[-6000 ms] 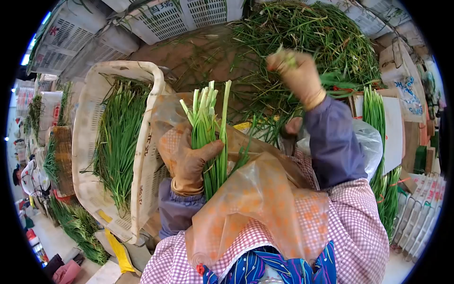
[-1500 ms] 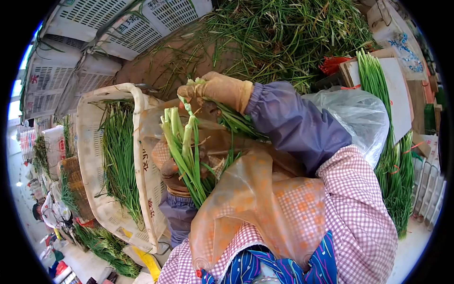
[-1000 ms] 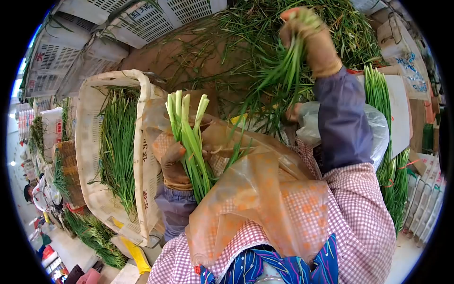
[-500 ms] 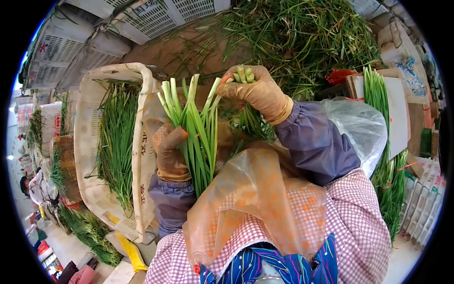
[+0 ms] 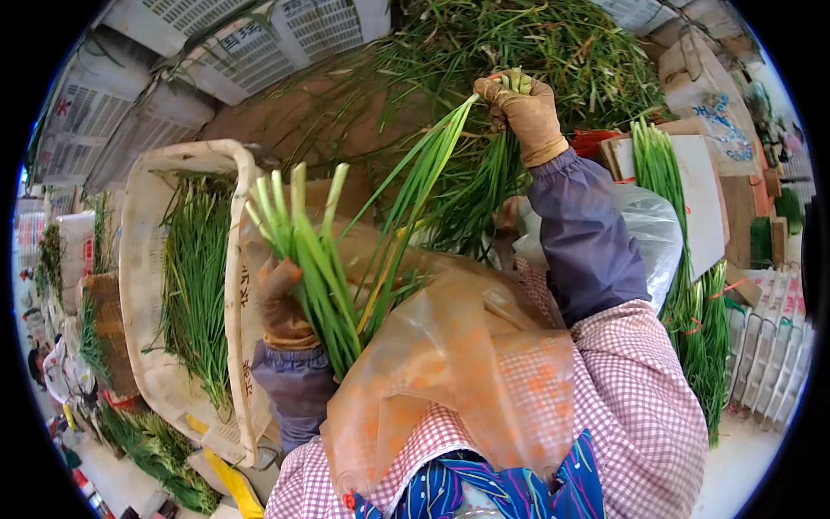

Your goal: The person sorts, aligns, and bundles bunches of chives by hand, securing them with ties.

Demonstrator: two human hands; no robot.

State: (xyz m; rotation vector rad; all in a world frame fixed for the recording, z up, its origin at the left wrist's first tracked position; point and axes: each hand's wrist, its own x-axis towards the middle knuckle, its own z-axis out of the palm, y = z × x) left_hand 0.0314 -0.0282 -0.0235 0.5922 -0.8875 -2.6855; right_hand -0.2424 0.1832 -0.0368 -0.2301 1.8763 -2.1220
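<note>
My left hand (image 5: 287,304), in a soiled tan glove, is closed around a bunch of garlic chives (image 5: 304,251), their pale cut ends pointing up and the leaves running down over my apron. My gloved right hand (image 5: 524,114) is raised over the pile, closed on the stem ends of another clump of garlic chives (image 5: 484,186). Several long green strands (image 5: 432,160) stretch from its fingers down toward the left bunch. Some of the fingers of my left hand are hidden behind the leaves.
A white plastic crate (image 5: 235,285) holding chives (image 5: 203,285) stands at my left. Beyond my hands lies a loose heap of green leaves (image 5: 553,43). Tied chive bundles (image 5: 661,169) rest on the right beside a white board (image 5: 699,199). Slatted crates (image 5: 285,43) line the back.
My right hand has moved up and away to the right, drawing long strands out from the bunch. The left hand still grips its bunch, now thinner at the right side.
</note>
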